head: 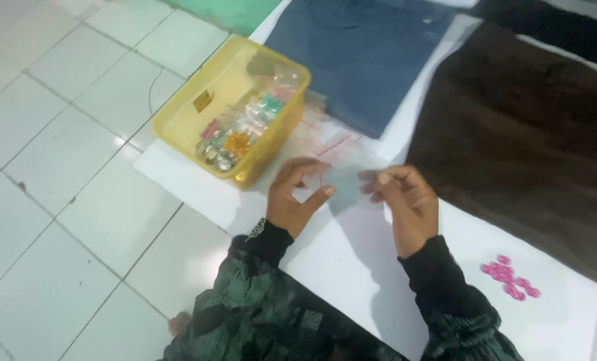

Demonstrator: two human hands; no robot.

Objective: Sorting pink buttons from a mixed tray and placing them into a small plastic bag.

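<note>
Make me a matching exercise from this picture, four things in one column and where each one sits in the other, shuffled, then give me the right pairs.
Things:
1. yellow tub
2. pink beads
3. clear plastic bag
4. blue cloth

Places:
A. loose on the white sheet, off to the right
B. held between the left hand and the right hand
C. flat at the top, beyond the hands
D. at the sheet's left edge, with small packets inside

Pairs: 1-D, 2-A, 3-B, 4-C

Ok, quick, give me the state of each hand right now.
Left hand: pinched shut on the small clear plastic bag.
Right hand: pinched shut on the same bag's other edge.
</note>
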